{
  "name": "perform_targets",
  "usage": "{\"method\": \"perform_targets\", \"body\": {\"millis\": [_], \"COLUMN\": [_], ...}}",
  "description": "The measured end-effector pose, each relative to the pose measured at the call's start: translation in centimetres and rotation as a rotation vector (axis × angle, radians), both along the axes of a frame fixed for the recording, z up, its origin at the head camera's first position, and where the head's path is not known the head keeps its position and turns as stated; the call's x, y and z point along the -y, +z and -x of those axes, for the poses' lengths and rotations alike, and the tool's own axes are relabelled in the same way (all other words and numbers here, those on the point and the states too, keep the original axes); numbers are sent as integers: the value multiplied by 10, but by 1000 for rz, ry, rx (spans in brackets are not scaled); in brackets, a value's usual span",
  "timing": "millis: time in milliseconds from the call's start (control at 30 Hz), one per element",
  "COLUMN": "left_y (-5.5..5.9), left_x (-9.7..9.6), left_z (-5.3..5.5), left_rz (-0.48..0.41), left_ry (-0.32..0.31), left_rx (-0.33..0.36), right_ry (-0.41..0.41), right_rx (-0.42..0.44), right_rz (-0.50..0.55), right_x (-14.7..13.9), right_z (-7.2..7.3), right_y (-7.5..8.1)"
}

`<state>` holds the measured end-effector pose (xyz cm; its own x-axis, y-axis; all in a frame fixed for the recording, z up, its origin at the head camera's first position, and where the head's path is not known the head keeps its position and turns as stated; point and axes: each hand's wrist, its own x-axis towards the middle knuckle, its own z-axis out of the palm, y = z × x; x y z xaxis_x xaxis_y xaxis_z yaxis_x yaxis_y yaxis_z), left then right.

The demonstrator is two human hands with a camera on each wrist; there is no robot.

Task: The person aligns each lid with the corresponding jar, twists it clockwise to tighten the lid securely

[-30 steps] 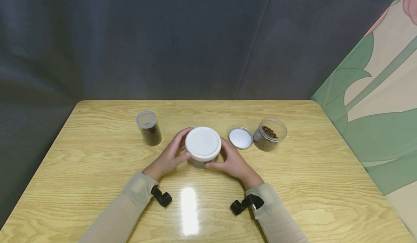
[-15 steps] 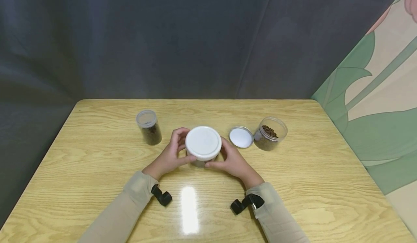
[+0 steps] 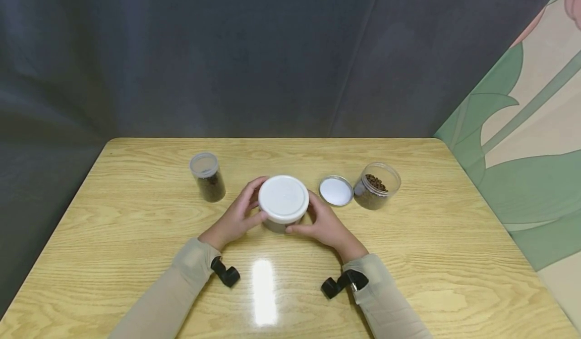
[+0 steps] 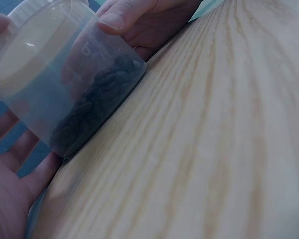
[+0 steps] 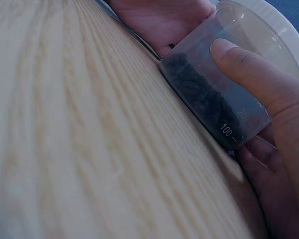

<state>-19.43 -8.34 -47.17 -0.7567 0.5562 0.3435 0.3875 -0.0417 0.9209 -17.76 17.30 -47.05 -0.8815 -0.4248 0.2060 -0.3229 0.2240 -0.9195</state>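
A clear plastic jar (image 5: 197,82) with a white lid (image 3: 283,198) stands on the table between both hands. Dark beans (image 4: 102,94) fill its lower part, and printed volume marks show on its wall. My left hand (image 3: 238,215) grips the lid from the left, its thumb on the rim; the fingers' exact contact behind is partly hidden. On the other side my right hand (image 3: 324,223) holds the jar's body, thumb across the front wall and fingers curled behind. In the right wrist view, the right thumb (image 5: 254,72) presses flat along the plastic.
A tall capped jar (image 3: 210,182) of dark contents stands to the left. At the right, an uncovered clear jar (image 3: 372,198) holds brown beans, with a round metal-rimmed lid (image 3: 336,191) lying beside it. A dark curtain (image 3: 272,66) hangs behind the wooden table (image 3: 436,258).
My left thumb slid right along the lid's rim half a second ago and is now back to the left, fingers stretched forward again. My right hand and the jar keep their place.
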Motion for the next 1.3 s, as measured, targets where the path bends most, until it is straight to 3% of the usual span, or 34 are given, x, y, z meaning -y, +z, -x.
{"method": "perform_targets", "body": {"millis": [667,1300], "left_y": [-3,-4], "left_x": [-2,-1], "left_z": [-1,2], "left_rz": [10,-6], "left_ry": [54,15], "left_rx": [21,-9], "right_ry": [-10,-4], "right_rx": [6,0], "right_rz": [-4,6], "right_x": [0,0], "right_z": [0,-1], "right_y": [0,1]}}
